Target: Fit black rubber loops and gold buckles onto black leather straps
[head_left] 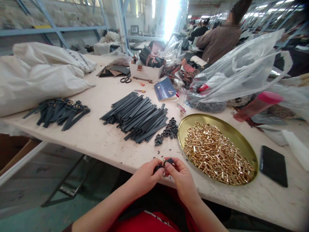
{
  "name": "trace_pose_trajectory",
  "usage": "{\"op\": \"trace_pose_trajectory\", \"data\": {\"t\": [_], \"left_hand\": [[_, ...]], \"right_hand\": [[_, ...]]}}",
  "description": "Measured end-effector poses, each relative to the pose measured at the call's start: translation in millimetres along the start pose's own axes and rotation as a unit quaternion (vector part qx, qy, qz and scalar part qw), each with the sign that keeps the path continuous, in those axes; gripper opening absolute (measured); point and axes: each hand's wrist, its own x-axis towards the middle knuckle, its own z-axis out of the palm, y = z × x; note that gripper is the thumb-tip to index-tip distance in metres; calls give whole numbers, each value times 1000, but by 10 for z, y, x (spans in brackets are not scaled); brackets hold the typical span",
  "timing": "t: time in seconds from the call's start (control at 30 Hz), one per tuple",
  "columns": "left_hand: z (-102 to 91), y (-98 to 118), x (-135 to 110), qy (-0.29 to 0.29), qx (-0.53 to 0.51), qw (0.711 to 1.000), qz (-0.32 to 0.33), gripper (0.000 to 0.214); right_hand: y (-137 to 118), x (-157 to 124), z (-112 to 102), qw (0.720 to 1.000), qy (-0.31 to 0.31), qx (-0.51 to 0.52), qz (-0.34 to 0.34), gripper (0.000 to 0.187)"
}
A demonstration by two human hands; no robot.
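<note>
Close to the table's front edge, my left hand (151,172) and my right hand (178,170) meet, both closed on one dark strap (169,160). A small gold buckle (164,161) shows on the strap between my fingertips; part of it is hidden by my fingers. Beyond my hands lies a pile of flat dark straps (135,116). Small dark loops (169,129) are heaped at the pile's right end. To the right, a round gold tray (181,124) holds a mound of gold buckles (214,151).
Straps with buckles (62,111) lie at left beside a white sack (43,77). Farther back are scissors (126,79), a white box (145,72) and a blue booklet (165,88). A phone (274,165), pink-capped bottle (257,106) and plastic bag (236,71) occupy the right. Another person (219,38) sits beyond.
</note>
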Motion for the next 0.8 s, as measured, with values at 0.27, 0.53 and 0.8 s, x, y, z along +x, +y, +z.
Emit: {"op": "trace_pose_trajectory", "data": {"t": [0.27,0.53,0.8], "left_hand": [[101,-55,11,1,-118,989,-91,24],[100,-21,50,-6,-207,969,-136,17],[116,-70,55,1,-227,964,-136,18]], "right_hand": [[50,-18,-30,993,-29,-101,-58,23],[52,-4,-19,986,-7,-151,-73,25],[76,-1,12,962,41,-241,-123,22]]}}
